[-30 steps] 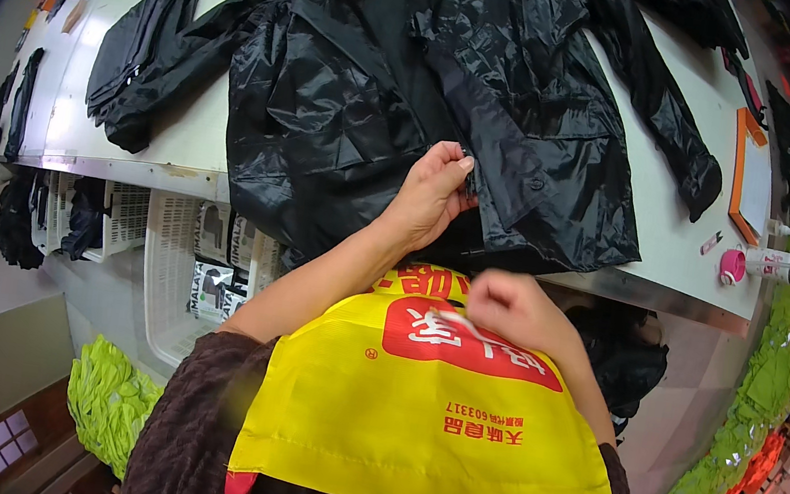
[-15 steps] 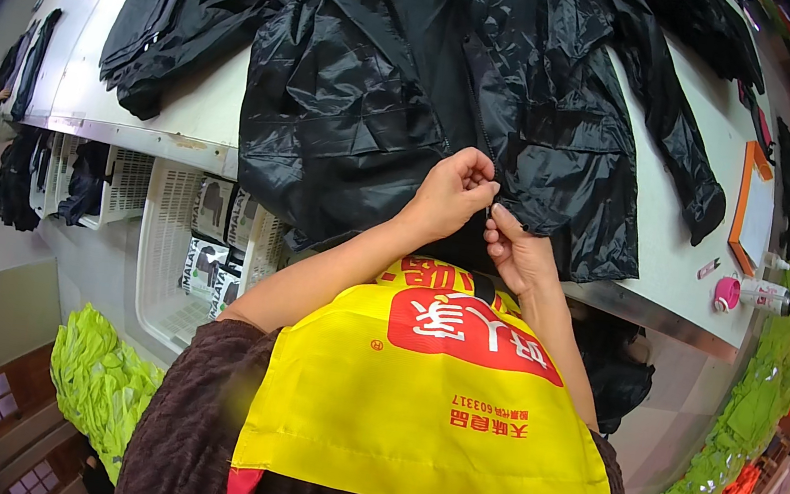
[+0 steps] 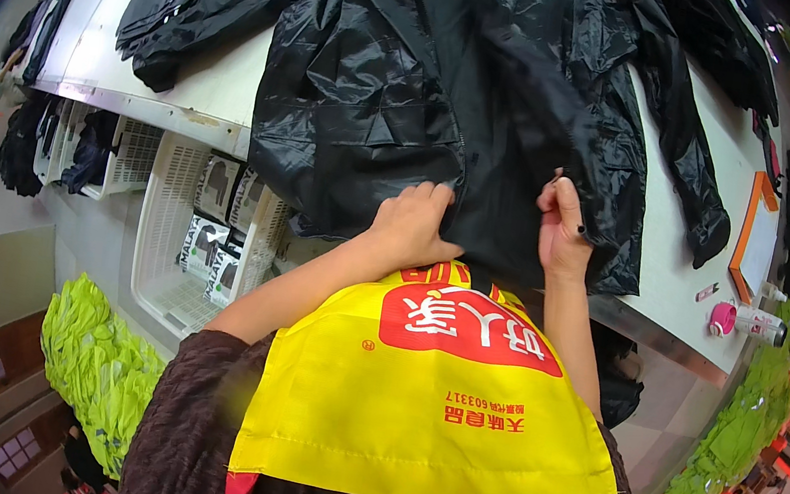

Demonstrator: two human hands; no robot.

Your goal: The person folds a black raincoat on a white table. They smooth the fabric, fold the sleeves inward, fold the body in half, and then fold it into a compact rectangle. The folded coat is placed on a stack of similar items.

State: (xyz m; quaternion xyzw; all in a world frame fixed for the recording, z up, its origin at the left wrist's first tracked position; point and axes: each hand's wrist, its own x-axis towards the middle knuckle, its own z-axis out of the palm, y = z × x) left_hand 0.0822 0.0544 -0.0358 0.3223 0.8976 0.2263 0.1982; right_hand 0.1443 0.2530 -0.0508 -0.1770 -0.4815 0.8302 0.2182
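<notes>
A shiny black jacket point(image 3: 358, 115) lies spread on the white table, its front parted and the dark lining showing between the two zip edges. My left hand point(image 3: 413, 224) rests on the lower hem beside one zip edge, thumb apart from the fingers. In my right hand point(image 3: 565, 225), the fingers are closed on the opposite front edge of the jacket, folding it back to the right. Part of that edge is hidden by the fingers. A yellow apron point(image 3: 433, 409) covers my front, just below the hem.
Folded black garments point(image 3: 182, 0) lie on the table point(image 3: 213, 70) at left. A white plastic basket point(image 3: 158, 244) with printed packages stands beneath the left edge. At right are an orange-edged frame point(image 3: 751, 231), a pink item point(image 3: 722, 318) and a bottle point(image 3: 760, 326). Lime-green fabric is heaped on both sides.
My hands were together at the zip's lower end and have parted. The right hand has moved right with its front edge; the left has moved slightly left and down. The jacket front has opened.
</notes>
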